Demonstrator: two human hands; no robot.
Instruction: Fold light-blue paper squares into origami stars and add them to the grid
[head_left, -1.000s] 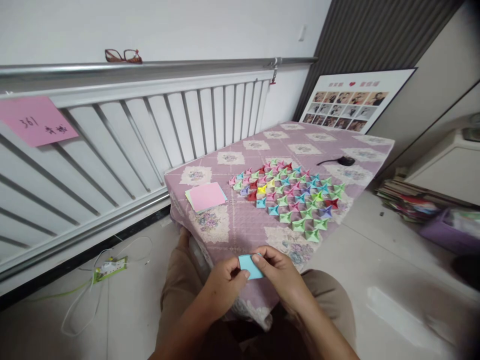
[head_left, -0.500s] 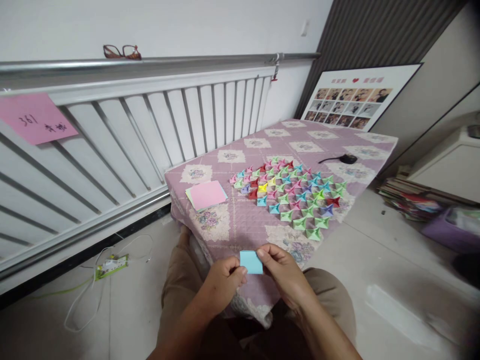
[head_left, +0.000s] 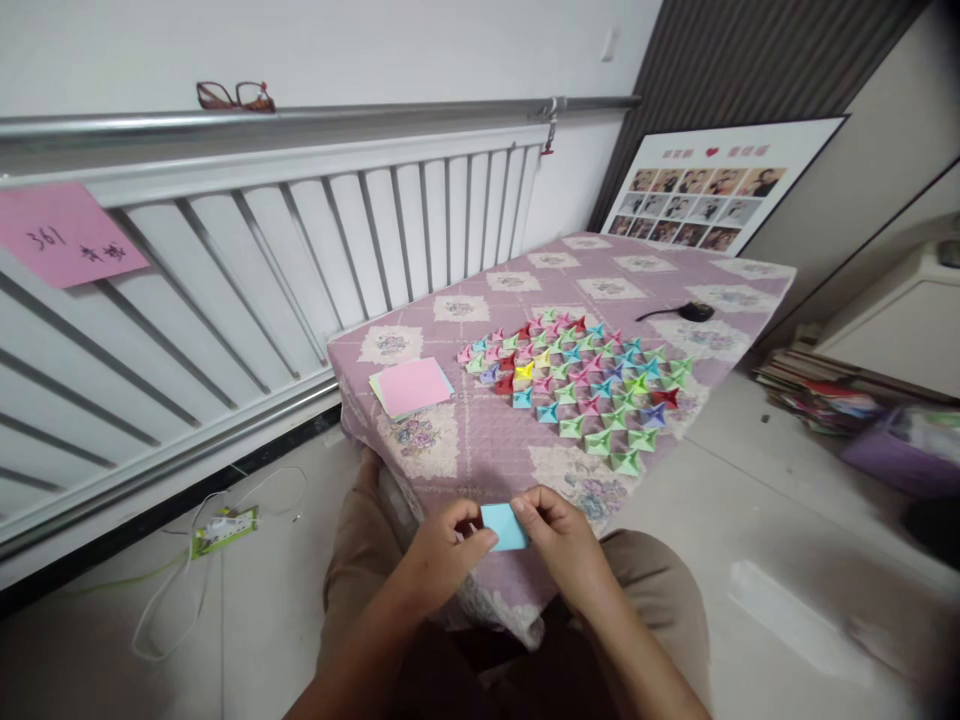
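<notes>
A small folded blue paper [head_left: 504,527] is held between my two hands above the near corner of the table. My left hand [head_left: 448,555] has its thumb on the paper's left edge, the fingers curled behind. The thumb and fingers of my right hand [head_left: 559,535] pinch its upper right corner. Rows of small folded paper shapes [head_left: 572,375] in green, pink, blue, red and yellow stand on the tablecloth beyond. To their left lies a stack of paper sheets [head_left: 415,386], pink on top.
The flowered tablecloth [head_left: 487,450] covers the table beside a white radiator [head_left: 315,250]. A black object with a cord [head_left: 696,312] lies at the right. Glasses [head_left: 236,97] rest on the pipe. A power strip [head_left: 225,530] is on the floor.
My left thumb has shifted slightly on the blue paper and its fingers have loosened a little. My right hand keeps its pinch. The whole view has moved slightly.
</notes>
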